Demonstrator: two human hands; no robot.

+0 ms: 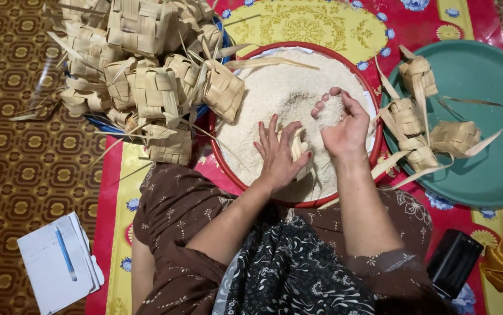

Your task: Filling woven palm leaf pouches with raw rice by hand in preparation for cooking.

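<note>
A red basin [374, 153] full of white rice [275, 87] sits in front of me. My left hand [278, 154] holds a small woven palm-leaf pouch [300, 147] down in the rice, its fingers spread over it. My right hand [343, 125] is cupped just above and right of the pouch, with a scoop of rice grains [328, 112] in its fingers. The pouch is mostly hidden under my left hand.
A heap of empty woven pouches [146, 76] lies on a blue tray at the upper left. A green tray [485, 116] at the right holds several pouches [421, 125]. A notepad with a blue pen [65, 254] lies lower left, a black object [454, 259] lower right.
</note>
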